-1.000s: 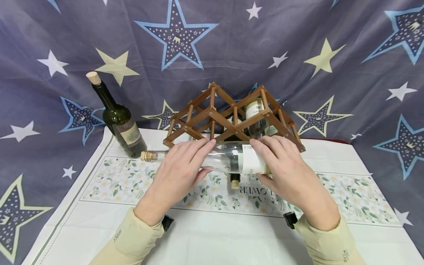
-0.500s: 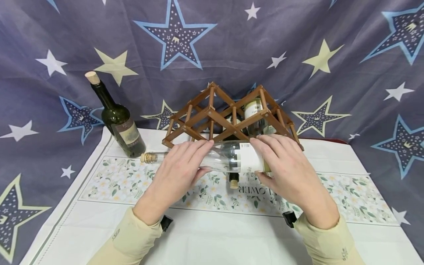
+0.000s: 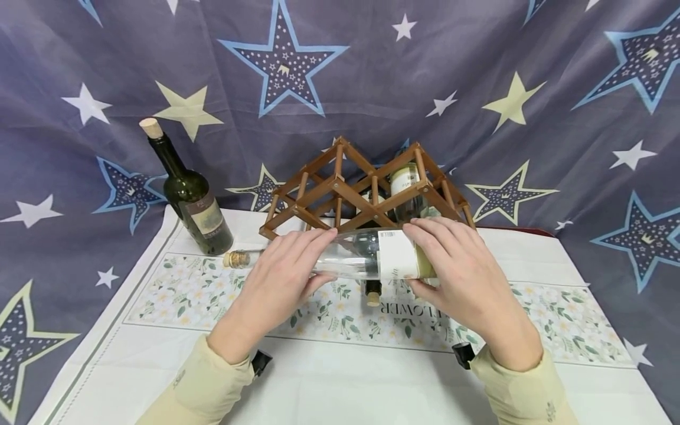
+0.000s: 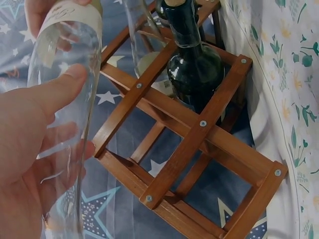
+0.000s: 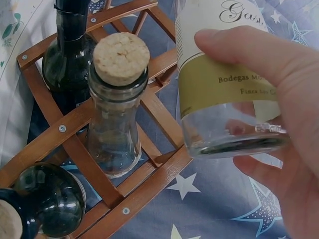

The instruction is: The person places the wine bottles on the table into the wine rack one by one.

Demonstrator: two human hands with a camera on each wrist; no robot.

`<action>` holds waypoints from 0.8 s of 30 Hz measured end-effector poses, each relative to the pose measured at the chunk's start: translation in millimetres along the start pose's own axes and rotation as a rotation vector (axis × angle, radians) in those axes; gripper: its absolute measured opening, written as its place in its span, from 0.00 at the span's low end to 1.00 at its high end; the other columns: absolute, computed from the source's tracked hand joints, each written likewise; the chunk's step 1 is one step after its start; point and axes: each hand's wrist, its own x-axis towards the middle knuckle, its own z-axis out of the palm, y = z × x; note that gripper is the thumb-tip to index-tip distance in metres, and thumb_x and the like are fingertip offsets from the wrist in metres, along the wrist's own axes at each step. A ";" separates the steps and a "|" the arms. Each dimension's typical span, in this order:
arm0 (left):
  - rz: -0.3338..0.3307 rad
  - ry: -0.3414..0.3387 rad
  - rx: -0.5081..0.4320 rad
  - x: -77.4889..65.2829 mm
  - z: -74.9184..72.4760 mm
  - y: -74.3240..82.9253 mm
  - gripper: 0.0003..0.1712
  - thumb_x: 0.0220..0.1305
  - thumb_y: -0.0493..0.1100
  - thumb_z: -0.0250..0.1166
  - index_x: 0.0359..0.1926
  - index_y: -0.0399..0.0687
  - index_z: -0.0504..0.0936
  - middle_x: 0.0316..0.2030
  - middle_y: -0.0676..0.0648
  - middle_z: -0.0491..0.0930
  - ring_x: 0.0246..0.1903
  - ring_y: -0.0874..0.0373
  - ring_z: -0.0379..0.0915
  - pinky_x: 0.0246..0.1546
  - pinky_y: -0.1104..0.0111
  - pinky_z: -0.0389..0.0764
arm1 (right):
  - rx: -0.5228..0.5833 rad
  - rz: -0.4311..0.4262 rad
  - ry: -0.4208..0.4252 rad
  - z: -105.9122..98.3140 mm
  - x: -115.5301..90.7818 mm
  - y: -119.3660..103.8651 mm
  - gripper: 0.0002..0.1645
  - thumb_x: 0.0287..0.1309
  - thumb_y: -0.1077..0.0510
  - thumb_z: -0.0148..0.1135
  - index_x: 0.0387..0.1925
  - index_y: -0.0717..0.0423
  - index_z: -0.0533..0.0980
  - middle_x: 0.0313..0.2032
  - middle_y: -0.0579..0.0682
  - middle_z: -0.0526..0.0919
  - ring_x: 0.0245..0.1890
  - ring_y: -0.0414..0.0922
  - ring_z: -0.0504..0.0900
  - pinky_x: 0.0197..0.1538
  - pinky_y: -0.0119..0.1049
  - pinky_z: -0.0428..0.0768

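A clear wine bottle (image 3: 353,254) with a white and gold label lies sideways between my hands, its corked neck pointing left. My left hand (image 3: 284,277) grips it around the neck and shoulder. At the base end, my right hand (image 3: 462,277) holds it, with the thumb on the label in the right wrist view. Just behind is a folding wooden wine rack (image 3: 356,199), partly covered by the held bottle in the head view. Inside the rack are a corked clear bottle (image 5: 114,134) and dark green bottles, one of them (image 4: 194,74) upper right in the left wrist view.
A dark green corked bottle (image 3: 196,200) stands upright at the table's back left. Under everything lies a white tablecloth (image 3: 350,383) with a floral band. A star-patterned curtain (image 3: 372,77) hangs right behind the rack.
The held bottle has shifted slightly left in the head view, and more of its gold label band shows beside my right hand. Both hands keep their hold. The head view has tilted a little.
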 end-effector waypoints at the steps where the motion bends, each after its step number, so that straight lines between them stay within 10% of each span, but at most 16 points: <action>1: -0.005 -0.002 -0.005 -1.1 -0.2 -0.3 0.42 0.62 0.53 0.69 0.73 0.45 0.66 0.60 0.46 0.75 0.54 0.49 0.72 0.52 0.57 0.74 | 0.004 0.001 0.005 -0.1 0.2 -0.4 0.50 0.38 0.53 0.78 0.67 0.59 0.70 0.62 0.57 0.75 0.63 0.58 0.70 0.68 0.49 0.62; 24: -0.127 -0.068 -0.108 -25.0 -6.4 -3.9 0.43 0.63 0.57 0.67 0.74 0.50 0.63 0.62 0.49 0.73 0.60 0.52 0.69 0.68 0.57 0.60 | 0.037 -0.009 0.080 2.6 4.6 -8.8 0.49 0.41 0.46 0.79 0.66 0.58 0.72 0.63 0.56 0.74 0.63 0.58 0.70 0.67 0.52 0.65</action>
